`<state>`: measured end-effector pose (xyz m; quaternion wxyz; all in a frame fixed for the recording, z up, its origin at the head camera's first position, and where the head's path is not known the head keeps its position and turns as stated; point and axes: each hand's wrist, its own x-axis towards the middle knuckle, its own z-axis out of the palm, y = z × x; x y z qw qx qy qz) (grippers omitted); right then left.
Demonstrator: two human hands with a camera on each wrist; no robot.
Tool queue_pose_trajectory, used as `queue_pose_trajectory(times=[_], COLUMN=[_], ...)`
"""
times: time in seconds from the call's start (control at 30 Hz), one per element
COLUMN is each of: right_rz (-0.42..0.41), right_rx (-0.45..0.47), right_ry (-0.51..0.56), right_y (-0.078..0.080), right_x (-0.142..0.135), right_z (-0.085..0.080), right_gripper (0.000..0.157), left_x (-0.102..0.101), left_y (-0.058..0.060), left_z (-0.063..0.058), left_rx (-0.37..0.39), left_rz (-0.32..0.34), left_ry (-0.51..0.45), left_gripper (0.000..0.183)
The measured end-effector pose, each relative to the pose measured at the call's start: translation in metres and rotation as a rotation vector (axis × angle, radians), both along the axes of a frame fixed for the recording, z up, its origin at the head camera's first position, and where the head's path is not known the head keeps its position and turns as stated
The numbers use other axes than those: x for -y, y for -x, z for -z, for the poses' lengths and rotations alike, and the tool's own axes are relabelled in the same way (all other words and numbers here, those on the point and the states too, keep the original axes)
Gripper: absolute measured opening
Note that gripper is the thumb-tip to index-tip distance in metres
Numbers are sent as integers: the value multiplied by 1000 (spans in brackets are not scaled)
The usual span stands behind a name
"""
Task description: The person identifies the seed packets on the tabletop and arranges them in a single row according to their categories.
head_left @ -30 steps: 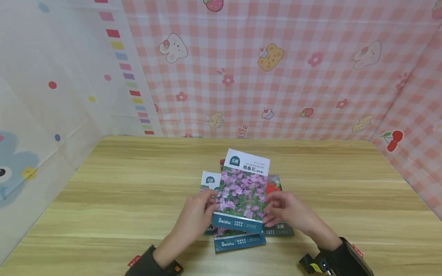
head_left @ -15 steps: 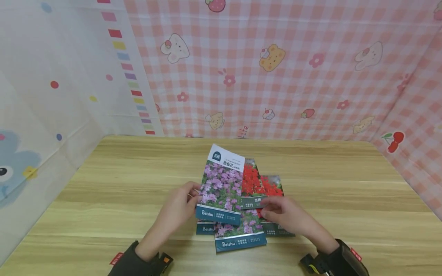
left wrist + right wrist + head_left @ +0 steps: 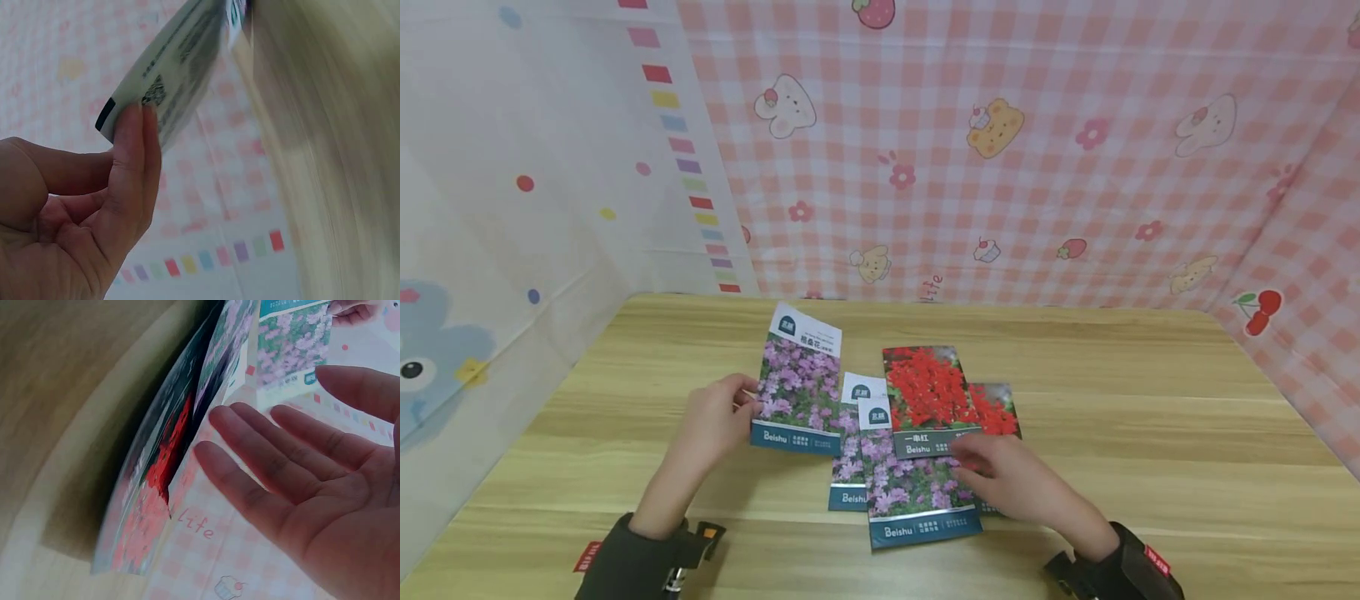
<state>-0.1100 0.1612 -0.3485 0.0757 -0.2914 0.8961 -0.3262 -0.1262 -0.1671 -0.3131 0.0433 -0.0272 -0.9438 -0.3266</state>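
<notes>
As right hand, fingers loosely extended, hangs over right side of overlapping flat purple-flower packets and red-flower packets, contact unclear, left hand pinches slightly bowed rectangular packet with purple blooms, tilted above wood-grained bench, left of others; beyond, creased gingham cloth.

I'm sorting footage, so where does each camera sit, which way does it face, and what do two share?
Head: on the head, facing forward and down at table and packets; left grip, right grip, forearms show.
Left wrist: worn there, facing the left grip pinching the held packet before checked cloth.
Right wrist: worn there, facing the right grip, red flower packet and cloth; left grip shows too.
Shared: head and right wrist show the held packet.
</notes>
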Motion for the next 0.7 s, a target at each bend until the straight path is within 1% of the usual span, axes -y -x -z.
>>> queue_pose_trajectory(times=[0.17,0.27,0.4,0.5,0.63,0.7], right_rz=[-28,-60,-114,-142,-175,-193], right_rx=[-49,-70,-111,-135,-159,-162], right_ry=[-50,-68,-89,-125,-157,-159], right_y=[-4,-6,-7,-8,-10,-12], right_x=[12,19,29,37,47,52], right_z=[0,0,-1,-3,-4,-4], right_gripper=[27,29,30,30,29,29], left_x=[23,37,55,69,85,93], left_y=[5,7,8,11,14,15], left_z=[1,1,2,5,9,11], left_rx=[29,79,148,195,258,276], left_rz=[5,1,-20,-39,-68,-72], left_ry=[51,45,37,47,88,128], left_gripper=[19,19,19,21,25,27])
